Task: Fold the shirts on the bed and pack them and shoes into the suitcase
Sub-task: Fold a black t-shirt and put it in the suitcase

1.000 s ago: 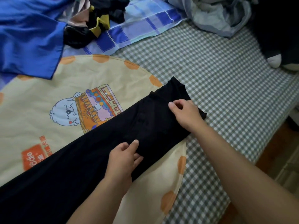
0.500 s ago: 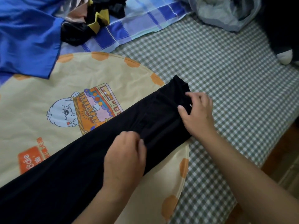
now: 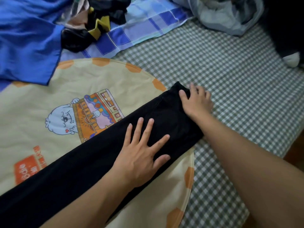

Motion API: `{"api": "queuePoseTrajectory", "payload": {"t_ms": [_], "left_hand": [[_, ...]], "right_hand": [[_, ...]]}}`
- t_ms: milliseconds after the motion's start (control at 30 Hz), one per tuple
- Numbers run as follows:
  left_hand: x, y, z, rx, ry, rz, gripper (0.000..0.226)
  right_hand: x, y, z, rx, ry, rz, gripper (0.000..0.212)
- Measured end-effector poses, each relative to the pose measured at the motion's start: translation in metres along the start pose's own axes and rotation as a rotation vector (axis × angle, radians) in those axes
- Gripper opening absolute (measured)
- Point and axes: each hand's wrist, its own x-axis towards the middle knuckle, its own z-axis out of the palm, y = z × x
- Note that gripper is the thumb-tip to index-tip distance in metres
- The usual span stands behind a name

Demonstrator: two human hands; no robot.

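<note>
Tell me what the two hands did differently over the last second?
The left hand uncurled and now presses flat, fingers spread, on the black garment. The right hand slid toward the garment's far end. The garment and the cartoon-print cover stayed put.

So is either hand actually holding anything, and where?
Left hand presses flat on the black garment; right hand pinches its far end.

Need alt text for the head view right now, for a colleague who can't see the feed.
Left hand presses flat, fingers spread, on a long folded black garment lying across a cream cartoon-print cushion on a green checked bedsheet. Right hand holds the garment's far end. Blue cloth lies behind.
</note>
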Motion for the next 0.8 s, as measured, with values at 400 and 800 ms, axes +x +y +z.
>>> {"api": "queuePoseTrajectory", "payload": {"t_ms": [400,800], "left_hand": [[-0.038,-0.014,0.036,0.051,0.047,-0.042,0.063],[-0.037,-0.015,0.039,0.056,0.061,-0.039,0.064]], "right_hand": [[0.047,-0.018,-0.052,0.655,-0.439,-0.114,0.030],[0.071,-0.015,-0.037,0.609,-0.170,0.019,0.035]]}}
